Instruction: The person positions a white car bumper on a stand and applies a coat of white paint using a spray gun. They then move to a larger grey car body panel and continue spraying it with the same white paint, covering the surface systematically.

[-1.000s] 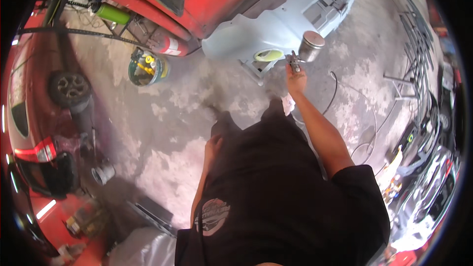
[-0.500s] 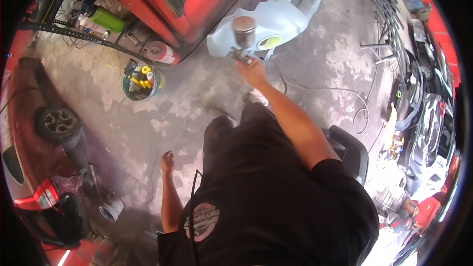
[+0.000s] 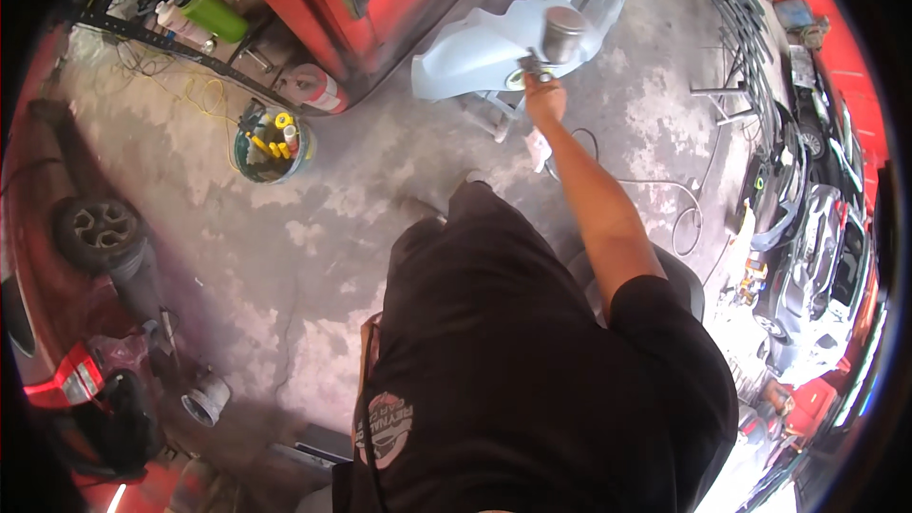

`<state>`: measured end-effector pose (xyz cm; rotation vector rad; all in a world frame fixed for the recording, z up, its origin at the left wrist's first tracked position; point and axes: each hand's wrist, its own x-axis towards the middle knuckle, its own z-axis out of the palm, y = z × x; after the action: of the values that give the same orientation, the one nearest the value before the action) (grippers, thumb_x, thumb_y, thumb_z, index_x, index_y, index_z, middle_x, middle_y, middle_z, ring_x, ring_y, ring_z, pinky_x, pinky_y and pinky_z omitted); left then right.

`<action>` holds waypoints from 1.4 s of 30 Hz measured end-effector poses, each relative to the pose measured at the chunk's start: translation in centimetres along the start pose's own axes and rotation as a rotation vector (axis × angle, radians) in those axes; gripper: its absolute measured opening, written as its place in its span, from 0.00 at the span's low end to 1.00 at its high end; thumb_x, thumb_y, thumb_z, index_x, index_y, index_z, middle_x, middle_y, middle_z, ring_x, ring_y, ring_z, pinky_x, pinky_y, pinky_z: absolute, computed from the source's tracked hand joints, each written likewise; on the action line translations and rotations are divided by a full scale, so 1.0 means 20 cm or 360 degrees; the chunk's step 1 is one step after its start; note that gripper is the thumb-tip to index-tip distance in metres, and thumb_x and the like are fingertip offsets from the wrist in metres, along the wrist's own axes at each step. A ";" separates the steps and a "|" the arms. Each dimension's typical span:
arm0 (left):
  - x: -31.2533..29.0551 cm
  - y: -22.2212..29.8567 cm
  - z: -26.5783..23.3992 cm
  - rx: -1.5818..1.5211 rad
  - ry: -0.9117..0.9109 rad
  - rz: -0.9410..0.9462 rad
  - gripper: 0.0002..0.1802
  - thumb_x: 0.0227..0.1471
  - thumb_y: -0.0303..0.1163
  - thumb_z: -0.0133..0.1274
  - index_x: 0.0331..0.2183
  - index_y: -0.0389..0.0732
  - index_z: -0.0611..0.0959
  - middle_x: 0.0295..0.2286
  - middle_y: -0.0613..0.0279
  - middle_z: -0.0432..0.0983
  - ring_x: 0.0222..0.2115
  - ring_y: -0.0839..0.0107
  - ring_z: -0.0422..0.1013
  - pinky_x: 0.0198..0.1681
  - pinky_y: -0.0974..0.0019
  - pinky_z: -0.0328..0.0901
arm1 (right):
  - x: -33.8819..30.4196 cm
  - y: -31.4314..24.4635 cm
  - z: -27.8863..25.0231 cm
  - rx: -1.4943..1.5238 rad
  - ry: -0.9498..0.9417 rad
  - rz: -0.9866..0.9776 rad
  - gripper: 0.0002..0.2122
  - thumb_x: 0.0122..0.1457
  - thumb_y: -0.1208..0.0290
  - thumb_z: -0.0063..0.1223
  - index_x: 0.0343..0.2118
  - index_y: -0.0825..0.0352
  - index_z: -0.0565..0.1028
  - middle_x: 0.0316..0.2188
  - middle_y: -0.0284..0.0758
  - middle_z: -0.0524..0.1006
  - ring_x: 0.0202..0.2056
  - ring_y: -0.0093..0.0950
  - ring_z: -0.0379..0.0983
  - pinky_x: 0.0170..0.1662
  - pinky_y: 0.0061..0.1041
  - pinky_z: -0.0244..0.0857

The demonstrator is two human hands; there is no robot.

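My right hand (image 3: 545, 101) grips a spray gun (image 3: 534, 71), fingers wrapped round its handle. A round metal cup (image 3: 564, 35) sits on top of the gun, slightly blurred. Directly beyond lies a pale blue-grey car bumper (image 3: 475, 46), resting on a metal stand (image 3: 494, 122). The gun and cup cover part of the bumper, near a round yellow-green opening (image 3: 516, 81). A hose (image 3: 655, 180) runs along the floor to the right of my forearm. My left hand does not show; only a thin strip that may be the arm appears beside my black shirt.
A bucket (image 3: 273, 171) of yellow-handled tools stands on the floor ahead left. Behind it is a low shelf with a green bottle (image 3: 211, 13). A dark red car (image 3: 47, 323) stands at left. Metal racks (image 3: 736, 19) and car parts (image 3: 807, 275) line the right side.
My right hand has moved right along the bumper with the spray gun. My left hand, earlier hanging open-looking at my side, has gone out of sight. The view has shifted slightly.
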<state>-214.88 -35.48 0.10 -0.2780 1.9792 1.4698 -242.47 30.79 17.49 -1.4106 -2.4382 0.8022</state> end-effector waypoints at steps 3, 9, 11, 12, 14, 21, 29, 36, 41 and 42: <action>-0.04 0.28 0.03 0.0223 -0.0037 -0.0138 0.22 0.61 0.37 0.54 0.52 0.35 0.80 0.36 0.58 0.81 0.31 0.73 0.76 0.28 0.62 0.73 | -0.11 0.04 0.19 0.0145 -0.0286 -0.0191 0.30 0.55 0.44 0.59 0.48 0.69 0.78 0.39 0.56 0.81 0.45 0.50 0.78 0.47 0.44 0.71; 0.08 0.84 -0.04 -0.0011 0.0477 -0.0641 0.23 0.62 0.38 0.52 0.56 0.42 0.77 0.40 0.57 0.80 0.34 0.63 0.78 0.29 0.63 0.74 | -0.19 -0.16 0.40 0.0027 -0.0614 -0.0679 0.26 0.56 0.44 0.60 0.48 0.60 0.80 0.32 0.55 0.80 0.43 0.53 0.77 0.48 0.45 0.70; 0.18 0.96 0.09 -0.0099 0.0443 -0.0515 0.23 0.63 0.39 0.51 0.56 0.42 0.77 0.40 0.57 0.80 0.35 0.63 0.78 0.31 0.63 0.74 | 0.07 -0.03 0.42 -0.0265 -0.0363 -0.1050 0.27 0.56 0.43 0.59 0.47 0.63 0.79 0.30 0.54 0.80 0.42 0.54 0.77 0.47 0.45 0.70; 0.18 1.00 0.14 -0.0140 0.0463 -0.0469 0.23 0.63 0.39 0.51 0.56 0.42 0.77 0.40 0.57 0.80 0.35 0.63 0.78 0.31 0.63 0.74 | 0.14 -0.04 0.40 -0.0261 -0.0330 -0.0959 0.27 0.57 0.43 0.59 0.46 0.65 0.79 0.30 0.54 0.80 0.41 0.55 0.77 0.47 0.46 0.71; 0.15 1.02 0.23 -0.0259 0.0421 -0.0466 0.22 0.63 0.38 0.52 0.56 0.41 0.78 0.41 0.56 0.80 0.37 0.64 0.77 0.33 0.63 0.73 | 0.25 -0.15 0.29 -0.0110 -0.0348 -0.0497 0.27 0.58 0.44 0.58 0.43 0.69 0.79 0.30 0.54 0.81 0.40 0.55 0.78 0.46 0.47 0.71; 0.11 0.65 0.58 0.0161 0.0024 -0.0036 0.23 0.64 0.43 0.51 0.52 0.36 0.79 0.36 0.60 0.81 0.36 0.70 0.75 0.41 0.66 0.70 | 0.63 -0.13 -0.01 -0.0114 0.0044 -0.0311 0.23 0.58 0.48 0.57 0.42 0.66 0.78 0.34 0.51 0.81 0.39 0.51 0.79 0.44 0.47 0.72; 0.08 0.33 0.20 0.0630 0.0016 -0.0006 0.22 0.63 0.38 0.53 0.55 0.39 0.79 0.36 0.56 0.82 0.31 0.71 0.77 0.29 0.66 0.72 | 0.29 -0.25 0.16 0.0600 -0.0404 -0.0327 0.25 0.55 0.48 0.64 0.38 0.72 0.80 0.28 0.50 0.81 0.33 0.50 0.78 0.40 0.42 0.71; 0.27 1.58 0.50 0.0431 0.0091 -0.0366 0.24 0.62 0.36 0.51 0.57 0.36 0.76 0.43 0.52 0.80 0.39 0.60 0.79 0.33 0.60 0.76 | 0.63 0.27 0.06 0.0748 0.0154 0.0098 0.18 0.56 0.56 0.66 0.35 0.70 0.82 0.21 0.45 0.80 0.24 0.40 0.79 0.29 0.39 0.69; 0.38 1.54 0.63 0.0162 -0.0049 -0.0384 0.25 0.61 0.36 0.52 0.57 0.36 0.75 0.44 0.51 0.79 0.40 0.61 0.78 0.36 0.60 0.75 | 0.85 0.85 -0.17 0.0229 0.0711 0.0511 0.26 0.55 0.47 0.61 0.29 0.73 0.81 0.26 0.52 0.81 0.34 0.53 0.80 0.36 0.46 0.72; 0.42 1.43 0.63 0.0315 -0.0117 -0.0385 0.25 0.61 0.37 0.53 0.57 0.36 0.76 0.43 0.51 0.80 0.39 0.63 0.78 0.37 0.61 0.74 | 0.86 0.93 -0.22 0.0147 0.0752 0.0593 0.26 0.55 0.47 0.61 0.30 0.74 0.81 0.28 0.53 0.81 0.36 0.54 0.80 0.38 0.46 0.72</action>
<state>-231.54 -12.19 15.24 -0.3575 1.9384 1.1095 -235.91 54.31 9.35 -1.8018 -1.7958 0.5554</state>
